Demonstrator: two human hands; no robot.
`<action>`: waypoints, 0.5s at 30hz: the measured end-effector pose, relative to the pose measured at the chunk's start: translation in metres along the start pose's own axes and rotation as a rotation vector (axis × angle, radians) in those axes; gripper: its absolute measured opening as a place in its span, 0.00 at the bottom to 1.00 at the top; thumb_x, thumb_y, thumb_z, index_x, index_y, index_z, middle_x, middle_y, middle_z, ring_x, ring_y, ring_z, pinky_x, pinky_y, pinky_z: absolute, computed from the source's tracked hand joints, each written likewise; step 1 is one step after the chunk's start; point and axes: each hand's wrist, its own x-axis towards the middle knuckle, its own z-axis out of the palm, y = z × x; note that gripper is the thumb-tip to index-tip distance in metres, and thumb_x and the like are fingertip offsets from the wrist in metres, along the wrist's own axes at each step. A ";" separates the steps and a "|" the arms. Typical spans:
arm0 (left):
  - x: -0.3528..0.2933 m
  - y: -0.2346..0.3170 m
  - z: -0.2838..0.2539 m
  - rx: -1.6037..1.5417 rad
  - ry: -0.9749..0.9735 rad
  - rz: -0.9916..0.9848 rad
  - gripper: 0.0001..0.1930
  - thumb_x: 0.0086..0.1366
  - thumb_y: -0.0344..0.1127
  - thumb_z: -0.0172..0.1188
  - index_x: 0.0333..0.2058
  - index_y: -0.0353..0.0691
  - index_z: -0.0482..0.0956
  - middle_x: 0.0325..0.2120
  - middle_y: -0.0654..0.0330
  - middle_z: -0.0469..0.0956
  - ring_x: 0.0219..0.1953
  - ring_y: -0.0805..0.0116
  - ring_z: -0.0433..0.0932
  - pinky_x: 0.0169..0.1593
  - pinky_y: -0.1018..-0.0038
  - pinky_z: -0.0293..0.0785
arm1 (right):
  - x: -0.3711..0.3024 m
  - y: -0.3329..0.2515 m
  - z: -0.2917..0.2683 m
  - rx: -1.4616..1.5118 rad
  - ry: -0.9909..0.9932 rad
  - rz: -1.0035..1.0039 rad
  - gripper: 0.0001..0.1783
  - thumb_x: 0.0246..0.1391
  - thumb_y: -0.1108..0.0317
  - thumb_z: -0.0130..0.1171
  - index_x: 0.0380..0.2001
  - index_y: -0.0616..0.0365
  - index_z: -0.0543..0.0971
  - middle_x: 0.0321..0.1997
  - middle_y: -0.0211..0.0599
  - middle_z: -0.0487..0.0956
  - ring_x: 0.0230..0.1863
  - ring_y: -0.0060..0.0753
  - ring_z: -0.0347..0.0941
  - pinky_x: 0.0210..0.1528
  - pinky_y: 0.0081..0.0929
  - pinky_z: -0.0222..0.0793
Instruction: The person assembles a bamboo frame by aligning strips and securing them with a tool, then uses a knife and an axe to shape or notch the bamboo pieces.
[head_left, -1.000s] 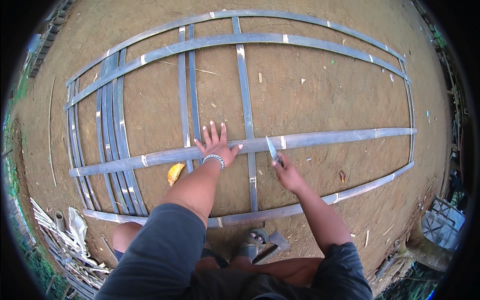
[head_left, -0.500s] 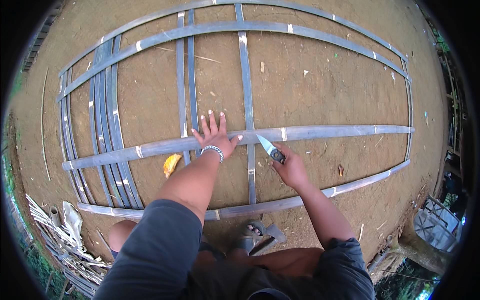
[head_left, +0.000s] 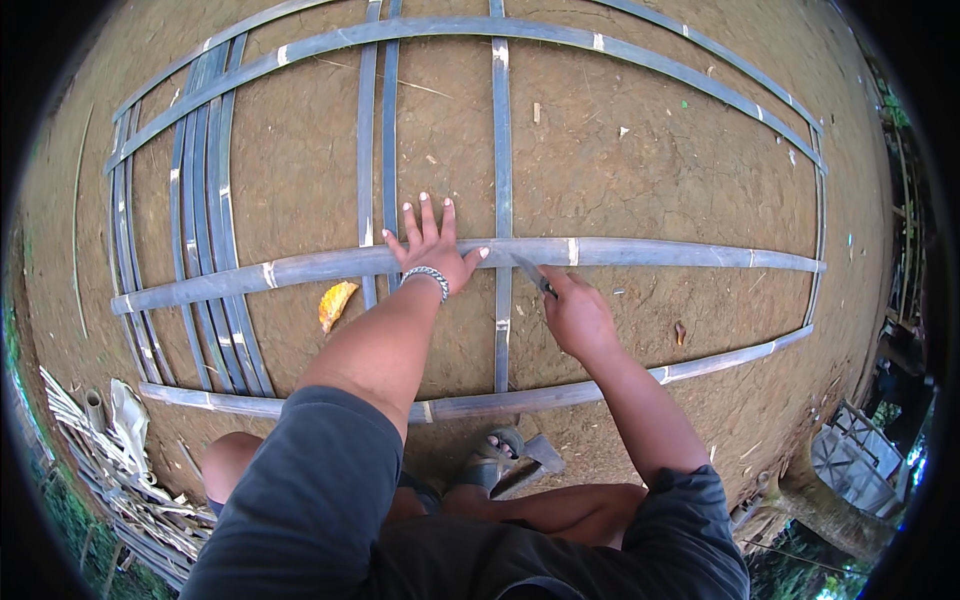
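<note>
My left hand lies spread on a long grey bamboo strip that runs crosswise in front of me. Its fingers point away from me, and a chain bracelet circles the wrist. Just right of where a lengthwise bamboo strip passes beneath the long one, my right hand grips a knife. The blade's tip is at the near edge of the long strip; whether it touches, I cannot tell. The knife's handle is mostly hidden in my fingers.
More crosswise strips lie nearer and farther, forming a grid on bare soil. Several lengthwise strips cluster at left. By my foot rests a hatchet-like tool. A yellow-orange piece lies near my left forearm; split bamboo is piled lower left.
The knife has turned in my right hand, so its blade now shows narrow instead of broad. My left hand stays spread on the strip. The whole view has shifted slightly.
</note>
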 end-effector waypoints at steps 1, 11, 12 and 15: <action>0.000 0.001 0.000 0.002 -0.005 0.000 0.49 0.67 0.68 0.49 0.75 0.53 0.35 0.76 0.55 0.23 0.76 0.48 0.21 0.70 0.33 0.22 | 0.001 0.001 0.001 -0.019 0.000 -0.005 0.22 0.61 0.66 0.54 0.59 0.48 0.74 0.49 0.49 0.79 0.48 0.57 0.78 0.50 0.50 0.74; 0.000 0.000 0.002 -0.015 0.002 0.005 0.49 0.67 0.68 0.49 0.75 0.53 0.35 0.76 0.55 0.24 0.76 0.49 0.21 0.70 0.33 0.22 | 0.007 -0.006 -0.003 -0.212 -0.091 -0.063 0.23 0.62 0.70 0.49 0.61 0.49 0.72 0.49 0.50 0.80 0.45 0.55 0.80 0.47 0.48 0.77; 0.000 0.000 0.003 -0.017 0.004 0.007 0.49 0.67 0.68 0.49 0.75 0.53 0.35 0.76 0.55 0.24 0.76 0.49 0.21 0.70 0.33 0.21 | 0.007 -0.007 -0.003 -0.236 -0.100 -0.064 0.24 0.61 0.70 0.49 0.62 0.49 0.71 0.49 0.50 0.79 0.45 0.55 0.81 0.47 0.48 0.78; 0.000 -0.001 0.002 -0.021 0.011 0.010 0.50 0.66 0.68 0.50 0.75 0.53 0.35 0.76 0.55 0.24 0.76 0.49 0.21 0.70 0.33 0.21 | 0.007 -0.013 -0.005 -0.301 -0.135 -0.065 0.26 0.59 0.73 0.49 0.62 0.50 0.71 0.49 0.51 0.80 0.45 0.53 0.81 0.46 0.47 0.78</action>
